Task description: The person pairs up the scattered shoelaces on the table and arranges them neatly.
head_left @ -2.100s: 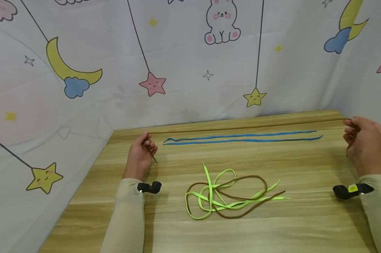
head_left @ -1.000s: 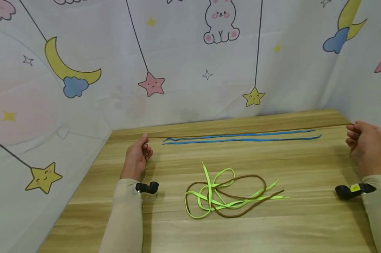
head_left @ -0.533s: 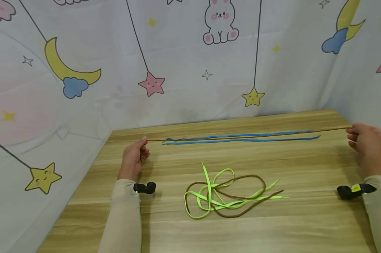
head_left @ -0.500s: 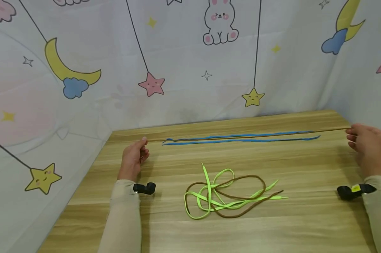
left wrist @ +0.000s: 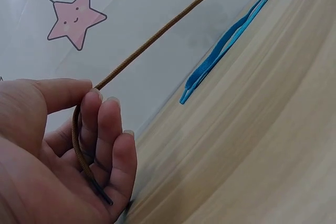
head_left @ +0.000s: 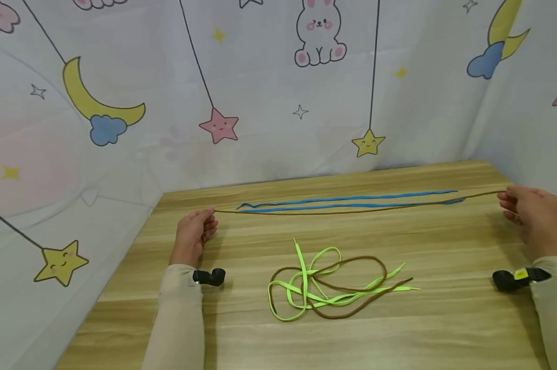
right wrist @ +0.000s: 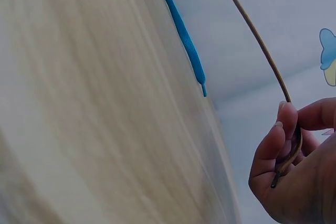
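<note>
A brown shoelace (head_left: 306,214) stretches between my two hands, sagging slightly in the middle. My left hand (head_left: 192,234) pinches it near one end between thumb and forefinger; in the left wrist view its dark tip (left wrist: 102,191) hangs against the palm. At the far right my right hand (head_left: 535,218) pinches the other end, and the right wrist view shows that tip (right wrist: 274,181) lying inside the curled fingers. Beneath and behind the held lace, two blue shoelaces (head_left: 352,198) lie side by side, nearly straight, along the back of the table. The brown lace overlaps the nearer blue one in the head view.
Mid-table lies a loose tangle of bright green shoelaces (head_left: 304,277) and another brown shoelace (head_left: 352,316). The wooden table (head_left: 241,339) meets a white patterned cloth (head_left: 269,103) at its back edge and left side.
Both hands have drawn the brown lace toward the front of the table, from behind the blue laces to over the nearer one. It was straight half a second ago and now sags.
</note>
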`<action>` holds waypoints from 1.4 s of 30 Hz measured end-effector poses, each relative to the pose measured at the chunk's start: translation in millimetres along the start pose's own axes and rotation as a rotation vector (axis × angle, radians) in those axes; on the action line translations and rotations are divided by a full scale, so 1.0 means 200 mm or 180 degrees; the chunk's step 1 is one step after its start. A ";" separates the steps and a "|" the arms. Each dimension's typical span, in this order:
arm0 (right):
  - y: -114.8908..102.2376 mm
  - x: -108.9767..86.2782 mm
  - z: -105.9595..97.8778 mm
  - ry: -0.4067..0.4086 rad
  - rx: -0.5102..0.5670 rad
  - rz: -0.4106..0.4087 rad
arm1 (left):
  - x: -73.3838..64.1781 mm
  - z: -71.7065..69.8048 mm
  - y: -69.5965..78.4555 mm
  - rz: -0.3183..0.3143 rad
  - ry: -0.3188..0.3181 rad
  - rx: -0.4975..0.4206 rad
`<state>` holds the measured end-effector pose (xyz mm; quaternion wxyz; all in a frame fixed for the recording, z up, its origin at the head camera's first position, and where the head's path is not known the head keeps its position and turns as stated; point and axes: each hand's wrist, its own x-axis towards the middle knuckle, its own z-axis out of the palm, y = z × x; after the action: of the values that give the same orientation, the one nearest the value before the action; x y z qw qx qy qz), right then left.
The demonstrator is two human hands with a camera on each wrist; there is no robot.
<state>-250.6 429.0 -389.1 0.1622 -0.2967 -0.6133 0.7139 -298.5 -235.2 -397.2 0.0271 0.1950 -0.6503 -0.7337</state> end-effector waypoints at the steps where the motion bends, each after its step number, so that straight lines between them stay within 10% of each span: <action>1: 0.00 0.00 0.00 -0.0007 0.0030 0.0012 | 0.00 0.00 0.00 -0.0004 -0.0007 -0.0010; 23: 0.00 0.00 0.00 -0.0289 0.0379 -0.0131 | 0.02 0.00 -0.01 -0.0006 0.0005 0.0049; 42: 0.00 0.01 0.00 -0.0046 0.1029 0.0133 | 0.01 -0.03 -0.01 -0.0030 0.0017 0.0251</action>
<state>-252.8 431.0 -388.9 0.1884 -0.2742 -0.4853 0.8086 -297.9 -241.3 -399.7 0.0177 0.2010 -0.6776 -0.7072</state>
